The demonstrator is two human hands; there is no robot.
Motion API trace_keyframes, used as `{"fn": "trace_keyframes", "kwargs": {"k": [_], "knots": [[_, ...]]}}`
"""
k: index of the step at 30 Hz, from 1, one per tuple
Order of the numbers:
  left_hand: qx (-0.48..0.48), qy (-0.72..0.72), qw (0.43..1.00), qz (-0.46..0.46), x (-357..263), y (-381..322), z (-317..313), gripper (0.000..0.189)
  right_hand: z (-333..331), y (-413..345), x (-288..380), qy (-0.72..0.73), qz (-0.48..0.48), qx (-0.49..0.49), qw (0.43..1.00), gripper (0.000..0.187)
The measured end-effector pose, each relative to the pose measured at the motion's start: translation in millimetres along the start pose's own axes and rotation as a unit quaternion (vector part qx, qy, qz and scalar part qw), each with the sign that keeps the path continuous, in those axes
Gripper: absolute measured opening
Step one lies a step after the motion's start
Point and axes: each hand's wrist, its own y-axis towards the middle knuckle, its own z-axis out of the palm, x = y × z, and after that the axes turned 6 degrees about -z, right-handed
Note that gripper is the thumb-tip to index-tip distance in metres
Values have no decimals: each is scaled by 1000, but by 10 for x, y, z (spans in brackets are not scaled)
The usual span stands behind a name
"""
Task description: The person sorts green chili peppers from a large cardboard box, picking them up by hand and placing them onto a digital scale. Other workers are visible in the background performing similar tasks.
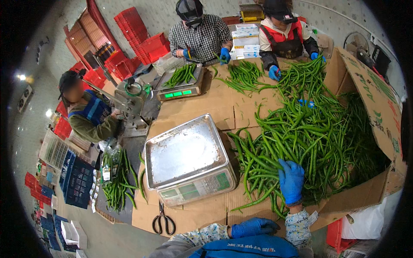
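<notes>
Blue-gloved, my right hand (292, 180) reaches into the near side of a large heap of long green chili peppers (300, 138). Its fingertips touch several peppers, but whether they grip any is unclear. My left hand (253, 227), also in a blue glove, lies across the near table edge with no object visible in it; its fingers are partly hidden. Left of the heap stands a digital scale (196, 190) with a bare metal tray (187, 151). A pair of black-handled scissors (163, 221) lies on the cardboard table cover (206, 214), in front of the scale.
Peppers spill from a tipped cardboard carton (374, 96) at right. Two people work across the table, near a second scale (180, 92) holding peppers. Another person stands at left by a metal hand-lever machine (129, 103). Bagged peppers (109, 164) and loose ones (117, 193) lie near the left edge.
</notes>
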Motion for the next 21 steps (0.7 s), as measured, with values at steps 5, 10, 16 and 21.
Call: {"fn": "trace_keyframes", "kwargs": {"k": [5, 10, 16, 21], "knots": [[-42, 100, 993, -51, -126, 44, -110, 33, -36, -12, 17, 5, -4, -5, 1000, 34], [-41, 166, 984, -55, -195, 51, -55, 33, -24, -15, -42, 18, 4, -3, 1000, 33], [-44, 144, 987, -50, -260, 20, -74, 33, -91, 65, -185, 181, 49, -68, 980, 30], [-39, 147, 987, -48, -219, 47, -101, 35, -334, 175, -309, 329, 147, -122, 925, 31]]}}
